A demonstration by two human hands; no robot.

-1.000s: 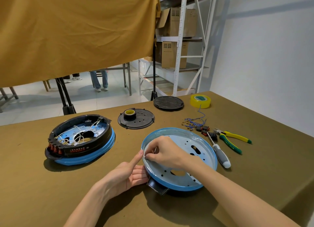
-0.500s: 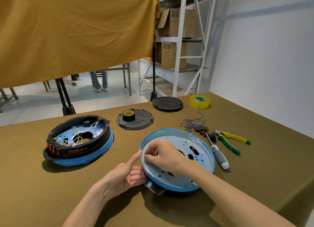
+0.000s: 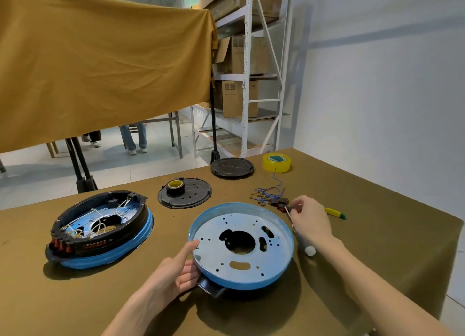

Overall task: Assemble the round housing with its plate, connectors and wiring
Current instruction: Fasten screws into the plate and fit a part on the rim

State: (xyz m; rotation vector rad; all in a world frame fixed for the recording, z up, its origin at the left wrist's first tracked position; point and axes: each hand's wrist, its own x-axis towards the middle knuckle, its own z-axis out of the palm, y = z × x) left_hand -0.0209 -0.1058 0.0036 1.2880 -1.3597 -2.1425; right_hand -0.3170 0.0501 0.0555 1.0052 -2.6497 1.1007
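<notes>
The open blue round housing [image 3: 251,206] lies in front of me, its pale perforated plate [image 3: 214,235] facing up and a black tab at its near edge. My left hand [image 3: 176,270] grips its left rim, thumb on top and fingers underneath. My right hand [image 3: 312,219] is past the housing's right rim, thumb and forefinger pinching a small black connector [image 3: 288,208] in the pile of red and black connectors [image 3: 276,203]. Loose blue wires [image 3: 269,193] with metal terminals lie just behind them.
A second, wired-up housing [image 3: 100,227] sits at left. A black disc carrying a tape roll [image 3: 185,193] and a black lid [image 3: 232,167] lie behind. Yellow tape [image 3: 276,162] is at the far right, with a screwdriver [image 3: 310,250] and yellow-handled pliers [image 3: 334,212] under my right hand.
My right hand left the housing's left inner rim and moved right to the connector pile. My left hand stayed on the rim, and the view tilted upward.
</notes>
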